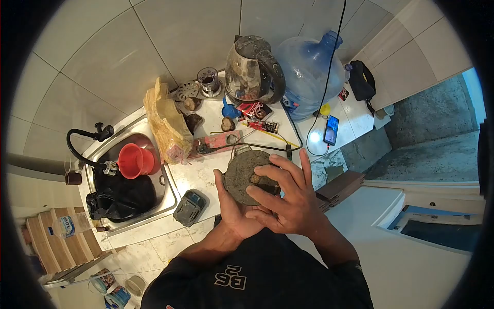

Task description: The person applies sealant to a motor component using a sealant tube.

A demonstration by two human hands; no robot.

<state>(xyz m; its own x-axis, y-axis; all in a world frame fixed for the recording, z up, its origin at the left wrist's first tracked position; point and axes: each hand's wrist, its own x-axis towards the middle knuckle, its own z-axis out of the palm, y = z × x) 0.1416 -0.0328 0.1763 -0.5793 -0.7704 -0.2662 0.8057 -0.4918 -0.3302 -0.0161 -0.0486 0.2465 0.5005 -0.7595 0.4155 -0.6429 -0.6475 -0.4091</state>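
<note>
A round, rough grey stone-like disc is held up in front of my body. My left hand is closed around its left and near side, with the thumb up along the edge. Curved over its right side, my right hand rests its fingertips on the top face, with the thumb low by the near edge. A small brown lump shows between those fingers, on the disc's face. Just left of my hands, a dark grey-green battery-like block lies on the counter.
The sink at left holds a red plastic container and a black bag. Behind stand a yellow package, an electric kettle, a glass and a large water jug. A phone on a cable lies right.
</note>
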